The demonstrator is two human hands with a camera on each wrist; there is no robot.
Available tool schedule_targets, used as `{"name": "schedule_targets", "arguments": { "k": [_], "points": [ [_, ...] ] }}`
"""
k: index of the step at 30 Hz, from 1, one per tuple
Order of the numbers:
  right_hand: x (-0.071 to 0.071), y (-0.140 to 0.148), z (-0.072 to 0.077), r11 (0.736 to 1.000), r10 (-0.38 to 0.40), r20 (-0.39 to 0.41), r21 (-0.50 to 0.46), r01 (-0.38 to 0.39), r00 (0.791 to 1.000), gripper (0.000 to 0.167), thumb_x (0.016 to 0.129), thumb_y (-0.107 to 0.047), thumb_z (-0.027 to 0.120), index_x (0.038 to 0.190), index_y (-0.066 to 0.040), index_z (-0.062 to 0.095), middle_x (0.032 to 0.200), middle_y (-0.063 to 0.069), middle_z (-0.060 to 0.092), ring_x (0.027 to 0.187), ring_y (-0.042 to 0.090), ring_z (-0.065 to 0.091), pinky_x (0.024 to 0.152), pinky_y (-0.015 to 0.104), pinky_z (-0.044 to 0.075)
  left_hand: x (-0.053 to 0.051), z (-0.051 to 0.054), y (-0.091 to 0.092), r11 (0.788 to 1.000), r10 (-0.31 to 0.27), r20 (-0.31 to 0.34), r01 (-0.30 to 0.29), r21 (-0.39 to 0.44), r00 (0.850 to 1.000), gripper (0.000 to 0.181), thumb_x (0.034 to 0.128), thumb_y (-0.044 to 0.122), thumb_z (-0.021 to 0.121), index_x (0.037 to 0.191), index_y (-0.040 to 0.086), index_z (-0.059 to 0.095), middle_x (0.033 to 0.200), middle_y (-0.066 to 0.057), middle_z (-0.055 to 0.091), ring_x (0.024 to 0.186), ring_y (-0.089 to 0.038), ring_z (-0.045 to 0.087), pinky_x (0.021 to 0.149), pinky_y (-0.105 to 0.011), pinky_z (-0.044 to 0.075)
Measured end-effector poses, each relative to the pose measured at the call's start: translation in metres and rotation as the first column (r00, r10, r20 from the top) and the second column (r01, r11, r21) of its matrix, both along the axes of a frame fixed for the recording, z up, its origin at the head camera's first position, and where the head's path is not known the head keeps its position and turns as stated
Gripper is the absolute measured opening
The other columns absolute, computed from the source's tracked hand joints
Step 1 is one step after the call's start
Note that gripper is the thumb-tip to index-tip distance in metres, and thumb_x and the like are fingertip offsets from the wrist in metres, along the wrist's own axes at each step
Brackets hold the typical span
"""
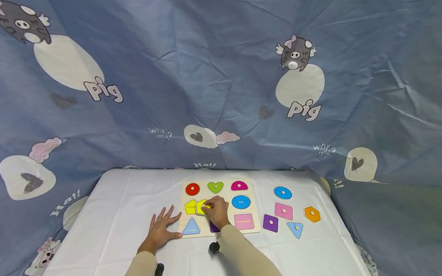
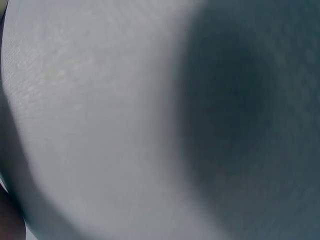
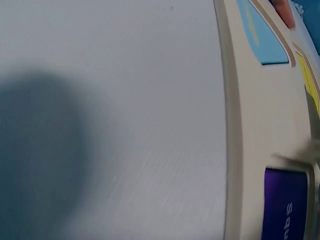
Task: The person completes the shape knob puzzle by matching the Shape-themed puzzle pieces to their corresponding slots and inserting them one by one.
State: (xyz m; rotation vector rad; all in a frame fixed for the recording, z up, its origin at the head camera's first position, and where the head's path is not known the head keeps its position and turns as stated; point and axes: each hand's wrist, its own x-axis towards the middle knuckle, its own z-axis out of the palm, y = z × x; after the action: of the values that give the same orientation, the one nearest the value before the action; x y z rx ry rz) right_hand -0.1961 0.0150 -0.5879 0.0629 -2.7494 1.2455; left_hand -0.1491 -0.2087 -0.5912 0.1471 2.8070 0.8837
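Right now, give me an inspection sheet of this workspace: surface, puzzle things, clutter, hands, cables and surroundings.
Surface: white tablecloth, lightly creased.
Puzzle things: wooden puzzle board with red circle, green heart and magenta semicircle seated; loose to its right, blue oval, pink rectangle, purple square, light blue triangle and orange hexagon.
Clutter: nothing seen.
Hands: right hand pinches the yellow pentagon over the board, partly covering the pentagon recess in the head view; left hand spread on the cloth, thumb at the board's edge.
Cables: nothing seen.
Surroundings: blue pig-print fabric behind the tablecloth.
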Motion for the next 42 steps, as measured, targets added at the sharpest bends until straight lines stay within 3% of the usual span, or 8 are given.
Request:
{"name": "schedule_targets", "arguments": {
  "k": [8,19,24,37,42],
  "points": [
    [-0.005,-0.018,0.002,0.998,0.044,-0.083,-0.041,-0.048,0.996,0.007,0.076,-0.015,0.081,0.081,-0.011,0.078,0.078,-0.008,0.061,0.072,0.007,0.047,0.077,0.036,0.035,0.0,0.0,-0.004,1.0,-0.01,-0.001,0.01,-0.006,1.0,0.085,0.0589,0.041,0.086,0.135,0.018,0.056,0.156,-0.015,0.025,0.145,-0.043,0.009,0.114,-0.061,-0.007],
    [-0.01,-0.034,-0.006,0.997,0.074,0.023,-0.014,-0.074,0.997,0.009,0.078,-0.019,0.081,0.084,-0.013,0.078,0.078,-0.011,0.06,0.075,0.006,0.048,0.079,0.034,0.033,0.0,-0.002,-0.003,1.0,-0.022,-0.02,0.022,-0.01,1.0,0.085,0.0582,0.043,0.086,0.134,0.017,0.058,0.155,-0.016,0.028,0.144,-0.043,0.012,0.114,-0.062,-0.004],
    [-0.012,-0.036,-0.009,0.997,0.079,-0.002,0.021,-0.079,0.997,0.008,0.076,-0.017,0.082,0.083,-0.014,0.078,0.076,-0.011,0.06,0.072,0.006,0.047,0.078,0.034,0.034,0.001,-0.002,-0.003,1.0,-0.016,-0.008,0.016,-0.009,1.0,0.085,0.0577,0.042,0.086,0.134,0.018,0.058,0.155,-0.015,0.028,0.144,-0.043,0.011,0.114,-0.062,-0.004],
    [-0.018,-0.041,-0.011,0.996,0.078,0.044,0.04,-0.08,0.996,0.01,0.077,-0.018,0.081,0.085,-0.014,0.078,0.077,-0.011,0.058,0.075,0.008,0.048,0.086,0.038,0.036,0.0,-0.002,-0.003,1.0,-0.015,-0.011,0.015,-0.011,1.0,0.084,0.0576,0.041,0.087,0.133,0.018,0.059,0.155,-0.015,0.029,0.144,-0.043,0.011,0.114,-0.062,-0.004],
    [-0.019,-0.039,-0.011,0.992,0.113,0.048,0.046,-0.115,0.992,0.01,0.078,-0.018,0.081,0.086,-0.015,0.079,0.078,-0.012,0.059,0.076,0.007,0.048,0.085,0.037,0.036,0.0,-0.002,-0.003,1.0,-0.019,-0.026,0.019,-0.003,0.999,0.084,0.0572,0.042,0.086,0.133,0.017,0.059,0.154,-0.015,0.03,0.144,-0.043,0.012,0.113,-0.062,-0.004]
  ]
}}
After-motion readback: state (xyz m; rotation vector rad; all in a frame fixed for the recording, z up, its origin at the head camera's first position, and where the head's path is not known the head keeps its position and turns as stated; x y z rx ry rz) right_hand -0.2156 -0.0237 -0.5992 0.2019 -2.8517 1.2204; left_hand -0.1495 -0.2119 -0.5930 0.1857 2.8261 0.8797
